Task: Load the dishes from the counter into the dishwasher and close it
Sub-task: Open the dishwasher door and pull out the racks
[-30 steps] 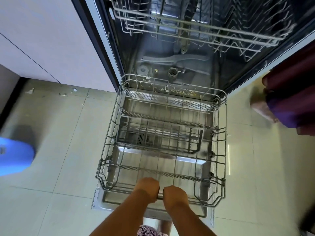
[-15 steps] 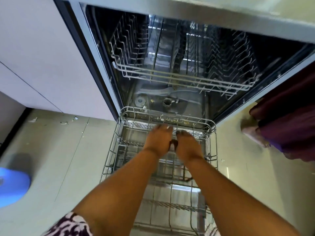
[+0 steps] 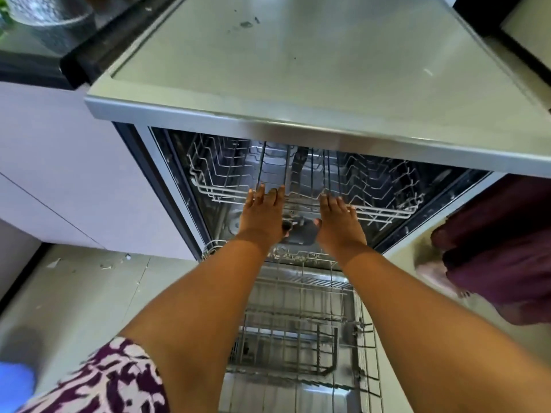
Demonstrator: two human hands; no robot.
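Fingers (image 3: 261,192) straight: left hand (image 3: 262,214), right hand (image 3: 340,220) at upper rack (image 3: 378,192) front.

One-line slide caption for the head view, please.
Left hand and right hand at the front of the upper rack; lower rack pulled out.

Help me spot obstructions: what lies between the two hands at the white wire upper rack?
Head view: between left hand and right hand run front wires of the white wire upper rack, with the tub's dark round hub below.
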